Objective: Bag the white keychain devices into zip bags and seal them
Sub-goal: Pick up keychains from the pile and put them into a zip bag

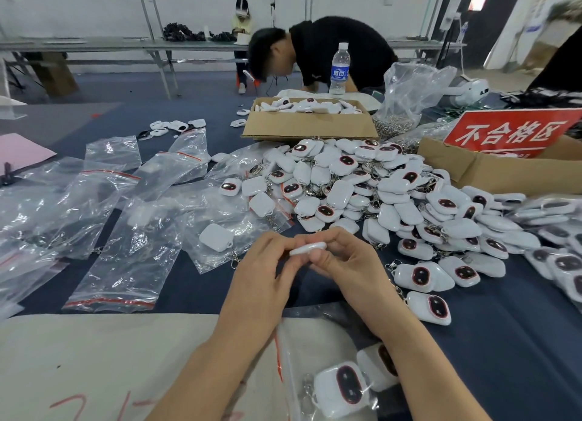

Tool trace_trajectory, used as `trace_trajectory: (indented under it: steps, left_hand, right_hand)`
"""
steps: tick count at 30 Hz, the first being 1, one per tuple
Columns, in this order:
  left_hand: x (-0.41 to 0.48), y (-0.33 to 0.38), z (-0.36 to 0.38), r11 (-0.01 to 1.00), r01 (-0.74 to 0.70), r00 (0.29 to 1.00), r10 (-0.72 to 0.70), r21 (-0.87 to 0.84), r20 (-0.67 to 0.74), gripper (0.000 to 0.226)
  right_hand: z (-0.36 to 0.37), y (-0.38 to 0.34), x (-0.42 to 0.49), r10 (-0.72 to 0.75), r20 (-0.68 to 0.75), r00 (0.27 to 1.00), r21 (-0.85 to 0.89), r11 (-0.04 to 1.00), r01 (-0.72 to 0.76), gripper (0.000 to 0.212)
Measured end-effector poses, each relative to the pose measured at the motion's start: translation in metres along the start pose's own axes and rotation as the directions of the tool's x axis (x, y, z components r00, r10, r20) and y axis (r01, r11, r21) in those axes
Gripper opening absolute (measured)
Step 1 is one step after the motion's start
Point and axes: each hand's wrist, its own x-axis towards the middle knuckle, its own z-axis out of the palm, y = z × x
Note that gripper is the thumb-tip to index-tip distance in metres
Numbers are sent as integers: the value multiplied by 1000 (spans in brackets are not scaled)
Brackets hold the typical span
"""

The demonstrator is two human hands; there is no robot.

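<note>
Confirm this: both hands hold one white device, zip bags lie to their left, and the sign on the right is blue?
Not blue: the head view shows a red sign. Left hand and right hand do hold one white device, zip bags to their left.

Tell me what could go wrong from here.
The white plastic keychain device, pinched edge-on between the left hand and the right hand, could slip. The clear zip bags with red seal strips lie overlapped, so two may lift together. Metal clasps in the heaped pile of white devices may snag neighbours.
</note>
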Motion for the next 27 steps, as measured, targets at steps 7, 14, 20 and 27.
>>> trace_trajectory:
  steps: [7, 14, 20, 27]
  left_hand:
    - [1, -3, -2, 1000, -18, 1000, 18, -2, -25, 9]
    - [2, -3, -1, 944, 190, 977, -209, -271, -42, 21]
    - [1, 0, -1, 949, 177, 984, -166, -260, 65, 24]
    - [1, 2, -3, 926, 195, 980, -195, -325, 32, 25]
  right_hand:
    - [1, 0, 1, -20, -26, 999, 5, 1000, 20, 16]
    - [1, -1, 1, -43, -32, 999, 47, 998, 45, 27]
    - [1, 1, 5, -65, -177, 982, -91, 995, 50, 21]
    - [6, 2, 6, -52, -189, 981, -84, 996, 37, 29]
